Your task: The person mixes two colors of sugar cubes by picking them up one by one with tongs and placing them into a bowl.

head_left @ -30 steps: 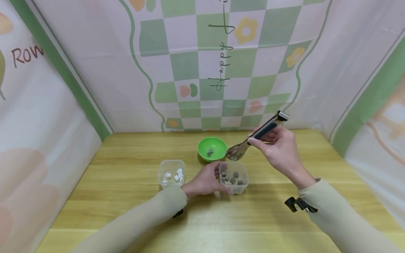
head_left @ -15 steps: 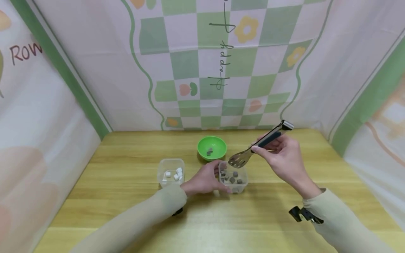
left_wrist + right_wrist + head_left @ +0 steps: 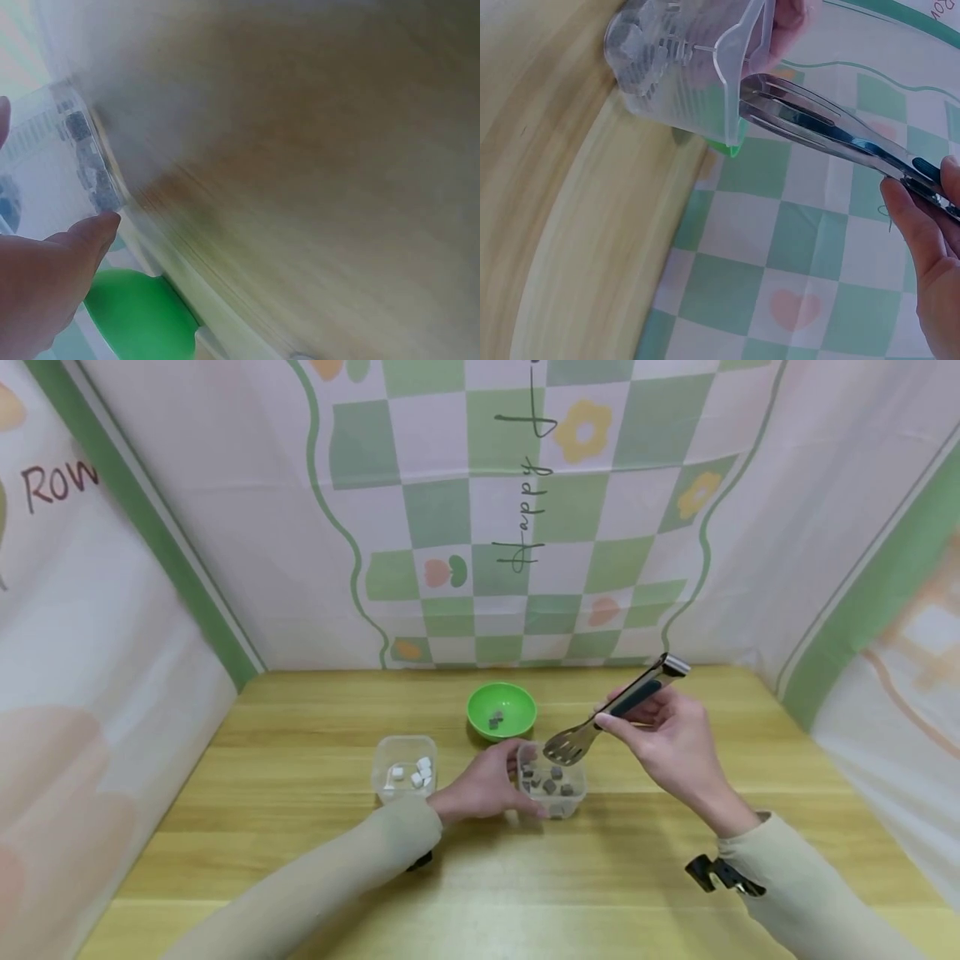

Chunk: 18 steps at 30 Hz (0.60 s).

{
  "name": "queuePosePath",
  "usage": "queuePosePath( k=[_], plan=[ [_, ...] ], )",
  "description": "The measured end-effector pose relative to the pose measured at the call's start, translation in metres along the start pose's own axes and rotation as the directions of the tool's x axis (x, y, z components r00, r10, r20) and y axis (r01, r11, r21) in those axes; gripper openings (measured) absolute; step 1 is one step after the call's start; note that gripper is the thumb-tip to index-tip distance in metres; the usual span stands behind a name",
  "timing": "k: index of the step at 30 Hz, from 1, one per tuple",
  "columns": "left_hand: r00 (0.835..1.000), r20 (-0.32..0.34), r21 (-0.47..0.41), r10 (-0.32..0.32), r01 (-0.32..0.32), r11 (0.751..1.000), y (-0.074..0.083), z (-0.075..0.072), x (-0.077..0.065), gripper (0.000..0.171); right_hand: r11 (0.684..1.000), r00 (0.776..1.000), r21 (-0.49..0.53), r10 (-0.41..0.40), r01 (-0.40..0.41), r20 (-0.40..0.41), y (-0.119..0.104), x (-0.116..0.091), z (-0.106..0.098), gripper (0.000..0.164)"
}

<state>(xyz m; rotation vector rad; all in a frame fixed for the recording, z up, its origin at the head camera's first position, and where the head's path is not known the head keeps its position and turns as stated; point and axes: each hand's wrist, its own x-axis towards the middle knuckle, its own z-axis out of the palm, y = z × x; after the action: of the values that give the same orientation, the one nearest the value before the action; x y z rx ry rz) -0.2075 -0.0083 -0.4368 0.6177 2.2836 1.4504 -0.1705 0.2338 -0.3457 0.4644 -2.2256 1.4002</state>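
My right hand (image 3: 671,739) pinches a pair of metal tongs (image 3: 626,702) with dark grips. The slotted heads of the tongs (image 3: 802,112) are at the mouth of a clear plastic tub (image 3: 573,793), with nothing visible between them. Several dark grey cubes (image 3: 550,786) lie on the tub's floor. On its left side my left hand (image 3: 487,785) grips that tub, thumb along the near wall and fingers behind the far corner. Just beyond sits a green bowl (image 3: 517,697) holding a few grey cubes (image 3: 496,720).
Left of my left hand stands a second clear tub (image 3: 405,745) with several white cubes (image 3: 417,778) in it. All of this rests on a wooden table (image 3: 480,893). A patterned cloth (image 3: 435,518) hangs right behind the table's far edge.
The tongs in my right hand have come away from beside the green bowl and lowered over the tub of grey cubes. My left hand keeps its hold on the tub.
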Motion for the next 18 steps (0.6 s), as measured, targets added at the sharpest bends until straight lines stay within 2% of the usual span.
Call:
queuePosePath(
  k=[10, 18],
  plan=[
    [1.0, 0.008, -0.006, -0.003, 0.003, 1.0, 0.0, -0.001, 0.001, 0.097, 1.0, 1.0, -0.006, 0.013, -0.013, 0.016, 0.009, -0.004, 0.007, 0.021],
    [1.0, 0.01, 0.001, -0.001, 0.001, 1.0, 0.0, -0.001, 0.0, 0.097, 0.999, 0.997, -0.038, 0.026, -0.023, 0.066, 0.017, -0.01, 0.012, 0.021]
  ],
)
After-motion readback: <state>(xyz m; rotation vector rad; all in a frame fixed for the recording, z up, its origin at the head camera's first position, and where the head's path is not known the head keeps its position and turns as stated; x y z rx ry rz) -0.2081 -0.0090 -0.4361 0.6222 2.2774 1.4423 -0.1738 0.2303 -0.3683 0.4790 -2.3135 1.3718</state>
